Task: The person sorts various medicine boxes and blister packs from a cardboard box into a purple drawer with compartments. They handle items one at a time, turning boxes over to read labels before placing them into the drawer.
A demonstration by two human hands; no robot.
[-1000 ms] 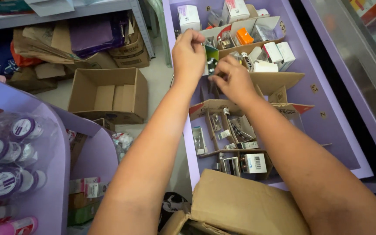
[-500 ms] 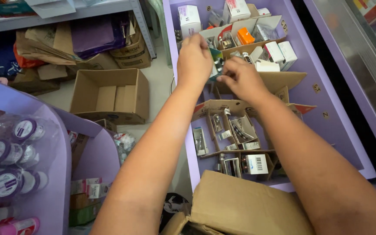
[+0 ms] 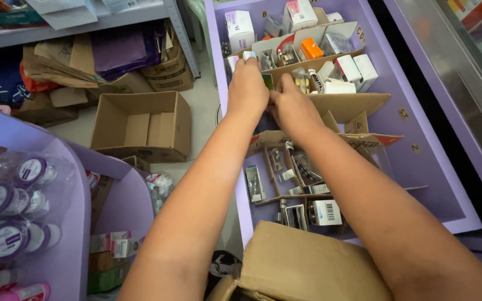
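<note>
**Both hands meet over a small green-edged pack in the purple drawer**

Starting at the bottom edge of the frame, a brown cardboard flap (image 3: pixel 308 262) juts in closest to the camera, and both forearms pass over it. Just past that, lower centre, sit open cardboard trays (image 3: pixel 297 184) of small blister packs and boxes, kept in rows so each kind stays apart.

Up the arms now to the upper centre, where the action is. The left hand (image 3: pixel 247 89) is curled, fingers folded down over the edge of a cardboard divider (image 3: pixel 341 103), and the right hand (image 3: pixel 294 108) is bunched right against it, knuckles up. Between them a small green-edged pack (image 3: pixel 267 82) peeks out; the fingertips are hidden, so it looks pinched by both hands, but which one really grips it I cannot tell. It stands upright at the divider's front wall, only a sliver showing, dark green with a pale edge.

Beyond the hands, the top of the purple drawer (image 3: pixel 419 139) holds white boxes (image 3: pixel 240 28) and an orange packet (image 3: pixel 311 48), stood on end for easy reading. Far left, an empty cardboard box (image 3: pixel 140 125) rests on the floor, and capped jars (image 3: pixel 6 200) fill the lower left.
</note>
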